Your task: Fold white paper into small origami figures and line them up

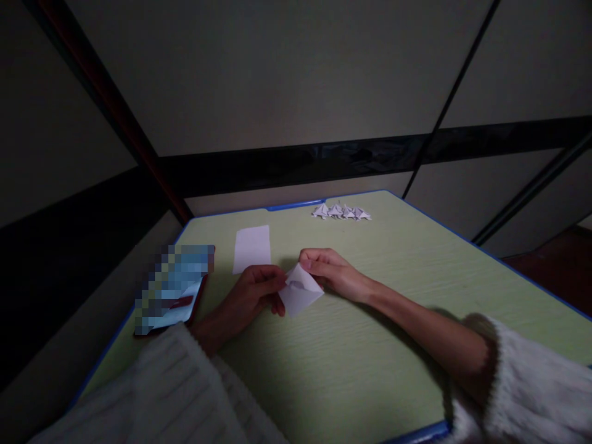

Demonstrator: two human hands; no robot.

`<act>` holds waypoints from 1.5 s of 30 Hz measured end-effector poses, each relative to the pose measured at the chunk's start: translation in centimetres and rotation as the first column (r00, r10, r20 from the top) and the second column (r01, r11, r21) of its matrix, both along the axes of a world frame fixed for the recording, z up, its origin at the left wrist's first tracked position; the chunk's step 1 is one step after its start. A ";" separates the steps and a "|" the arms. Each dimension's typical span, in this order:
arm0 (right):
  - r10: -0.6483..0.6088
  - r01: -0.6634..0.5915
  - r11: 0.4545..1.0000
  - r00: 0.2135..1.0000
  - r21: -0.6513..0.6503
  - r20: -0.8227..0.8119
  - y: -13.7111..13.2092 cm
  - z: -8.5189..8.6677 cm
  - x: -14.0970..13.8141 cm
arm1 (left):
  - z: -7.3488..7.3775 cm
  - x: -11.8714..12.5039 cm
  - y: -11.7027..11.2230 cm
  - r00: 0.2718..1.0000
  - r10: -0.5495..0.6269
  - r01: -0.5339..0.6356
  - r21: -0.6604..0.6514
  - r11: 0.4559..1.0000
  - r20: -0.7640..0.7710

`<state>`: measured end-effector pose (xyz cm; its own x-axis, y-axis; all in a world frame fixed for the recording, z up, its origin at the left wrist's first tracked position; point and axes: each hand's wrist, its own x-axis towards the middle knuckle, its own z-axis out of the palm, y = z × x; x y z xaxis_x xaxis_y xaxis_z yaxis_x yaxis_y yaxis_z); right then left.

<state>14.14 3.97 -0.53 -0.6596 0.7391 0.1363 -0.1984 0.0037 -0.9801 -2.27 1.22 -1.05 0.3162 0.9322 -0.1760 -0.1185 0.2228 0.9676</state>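
A partly folded white paper (300, 291) lies on the pale green table (379, 320), a little left of centre. My left hand (252, 294) pinches its left edge with closed fingers. At the paper's top right corner, my right hand (330, 271) grips it with curled fingers. Both forearms come out of white knitted sleeves.
A flat white sheet (252, 248) lies just beyond my hands. Several small folded paper figures (341, 212) stand in a row at the table's far edge. A phone in a red case (173, 288) rests at the left edge. The table has a blue rim, with walls close behind.
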 end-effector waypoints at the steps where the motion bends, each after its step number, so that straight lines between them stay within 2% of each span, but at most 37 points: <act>1: -0.006 0.006 1.000 1.000 0.022 0.018 0.0 0.0 0.0 | 0.0 0.0 0.0 1.000 0.003 -0.003 0.001 1.000 -0.005; 7: -0.041 0.029 0.994 0.993 0.108 0.106 0.0 0.1 0.1 | 0.3 0.2 0.0 1.000 0.007 -0.007 -0.018 1.000 -0.009; 17: -0.072 0.056 0.993 0.986 0.105 0.148 -0.1 0.3 0.1 | 0.6 0.5 -0.2 1.000 -0.024 0.024 -0.039 0.999 -0.003; 21: -0.028 0.013 0.995 0.987 0.095 0.157 -0.2 0.0 -0.1 | 0.4 0.5 -0.3 0.997 -0.064 0.063 -0.013 0.998 -0.035; 25: -0.006 -0.006 0.997 0.988 0.078 0.155 -0.2 -0.1 -0.4 | 0.3 0.6 -0.2 0.995 -0.041 0.042 0.013 0.999 -0.096; 32: -0.188 0.187 0.982 0.981 0.020 0.047 0.1 0.3 -0.4 | 0.3 0.4 0.0 0.979 0.108 -0.082 0.149 0.985 -0.176; 37: -0.294 0.288 0.940 0.956 0.181 0.005 0.0 0.4 -0.1 | 0.4 0.4 0.1 0.968 0.180 -0.143 0.205 0.968 -0.176; 41: -0.320 0.298 0.899 0.947 0.321 0.016 -0.1 0.6 0.2 | 0.3 0.3 0.2 0.969 0.192 -0.162 0.195 0.967 -0.152; 45: -0.316 0.305 0.879 0.948 0.365 -0.032 -0.3 0.8 0.4 | 0.1 0.3 0.3 0.971 0.202 -0.175 0.191 0.966 -0.129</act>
<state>14.53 3.69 0.28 -0.4119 0.8097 0.4181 -0.1015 0.4151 -0.9041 -2.00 1.50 -0.93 0.1148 0.9928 -0.0340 0.0034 0.0339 0.9994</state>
